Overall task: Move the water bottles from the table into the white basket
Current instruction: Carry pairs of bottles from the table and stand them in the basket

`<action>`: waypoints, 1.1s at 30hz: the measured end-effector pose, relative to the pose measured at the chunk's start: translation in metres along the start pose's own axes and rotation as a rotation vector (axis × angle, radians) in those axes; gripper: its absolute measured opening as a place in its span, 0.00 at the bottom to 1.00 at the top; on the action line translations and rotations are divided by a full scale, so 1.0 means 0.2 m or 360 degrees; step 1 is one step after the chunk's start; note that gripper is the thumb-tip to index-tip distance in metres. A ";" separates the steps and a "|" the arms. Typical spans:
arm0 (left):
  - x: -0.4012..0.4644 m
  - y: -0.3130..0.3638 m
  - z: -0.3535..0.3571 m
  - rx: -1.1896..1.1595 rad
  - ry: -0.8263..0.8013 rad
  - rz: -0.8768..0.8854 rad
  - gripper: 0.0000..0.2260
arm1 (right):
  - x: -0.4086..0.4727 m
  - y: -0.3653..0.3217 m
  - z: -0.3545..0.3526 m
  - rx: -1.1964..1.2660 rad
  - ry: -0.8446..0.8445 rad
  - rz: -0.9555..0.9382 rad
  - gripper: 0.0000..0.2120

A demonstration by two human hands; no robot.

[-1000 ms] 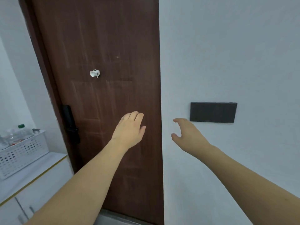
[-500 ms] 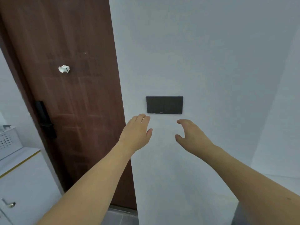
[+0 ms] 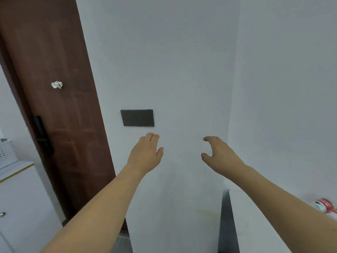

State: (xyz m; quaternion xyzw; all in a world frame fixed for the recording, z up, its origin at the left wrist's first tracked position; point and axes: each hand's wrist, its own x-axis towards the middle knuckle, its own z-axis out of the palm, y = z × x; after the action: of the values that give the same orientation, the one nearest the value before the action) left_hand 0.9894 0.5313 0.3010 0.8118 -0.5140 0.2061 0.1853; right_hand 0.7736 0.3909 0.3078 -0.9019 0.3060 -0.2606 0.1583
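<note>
Bottle labels (image 3: 326, 207), red and white, peek in at the worktop's (image 3: 255, 225) far right edge, while the left hand (image 3: 145, 154) and right hand (image 3: 218, 154) hover open and empty before a white wall (image 3: 182, 70).

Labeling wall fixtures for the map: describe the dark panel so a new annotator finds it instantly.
Start at the brown door on the left, then move right onto the pale wall. The panel is a flat dark rectangle mounted there, just above the left hand. It is the only dark thing on that wall.
</note>
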 end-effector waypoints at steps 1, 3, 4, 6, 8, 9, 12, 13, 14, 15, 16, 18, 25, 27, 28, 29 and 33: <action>-0.01 0.09 0.01 -0.0013 -0.0012 0.0020 0.21 | -0.03 0.06 -0.04 0.0006 -0.0006 0.0011 0.27; -0.03 0.26 0.03 0.0020 -0.0032 0.0116 0.21 | -0.08 0.17 -0.12 0.0001 -0.0046 0.0028 0.27; -0.03 0.33 0.05 0.0043 -0.0035 0.0163 0.20 | -0.11 0.21 -0.15 -0.0005 -0.0060 0.0039 0.27; -0.02 0.46 0.08 0.0005 -0.0054 0.0187 0.20 | -0.16 0.29 -0.20 0.0009 -0.0061 0.0064 0.27; 0.01 0.60 0.13 -0.0067 -0.0072 0.0195 0.20 | -0.21 0.39 -0.25 0.0006 -0.0035 0.0077 0.27; 0.02 0.68 0.16 -0.0107 -0.0078 0.0195 0.21 | -0.25 0.44 -0.27 -0.0006 -0.0038 0.0094 0.27; 0.02 0.96 0.22 -0.0263 -0.0088 0.0133 0.21 | -0.34 0.63 -0.37 -0.0056 -0.0078 0.0144 0.27; 0.01 1.06 0.23 -0.0289 -0.0096 0.0143 0.21 | -0.36 0.70 -0.42 -0.0061 -0.0076 0.0154 0.27; 0.00 1.16 0.24 -0.0283 -0.0108 0.0177 0.21 | -0.39 0.77 -0.47 -0.0061 -0.0068 0.0164 0.27; 0.00 1.26 0.25 -0.0262 -0.0119 0.0221 0.21 | -0.42 0.84 -0.52 -0.0057 -0.0059 0.0172 0.27; 0.00 1.36 0.26 -0.0249 -0.0118 0.0254 0.21 | -0.45 0.92 -0.57 -0.0049 -0.0049 0.0178 0.27; 0.01 1.54 0.26 -0.0249 -0.0079 0.0255 0.21 | -0.52 1.07 -0.66 -0.0018 -0.0033 0.0175 0.27; -0.09 2.17 0.37 -0.0315 -0.0159 0.0009 0.21 | -0.74 1.63 -0.99 0.0062 -0.0108 0.0156 0.27; -0.13 2.28 0.41 -0.0260 -0.0219 0.0037 0.21 | -0.76 1.75 -1.04 0.0085 -0.0155 0.0214 0.27; -0.14 2.32 0.43 -0.0233 -0.0243 0.0043 0.21 | -0.77 1.81 -1.06 0.0101 -0.0166 0.0236 0.27; -0.14 2.36 0.45 -0.0225 -0.0267 0.0032 0.21 | -0.79 1.86 -1.08 0.0114 -0.0174 0.0253 0.27; -0.07 2.54 0.55 -0.0286 -0.0379 -0.0032 0.21 | -0.86 2.08 -1.09 0.0127 -0.0228 0.0306 0.27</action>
State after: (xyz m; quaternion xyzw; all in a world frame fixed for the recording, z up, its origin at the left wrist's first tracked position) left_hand 0.5364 0.2804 0.2463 0.8158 -0.5404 0.0597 0.1969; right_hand 0.3384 0.1558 0.2351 -0.8777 0.3683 -0.1911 0.2398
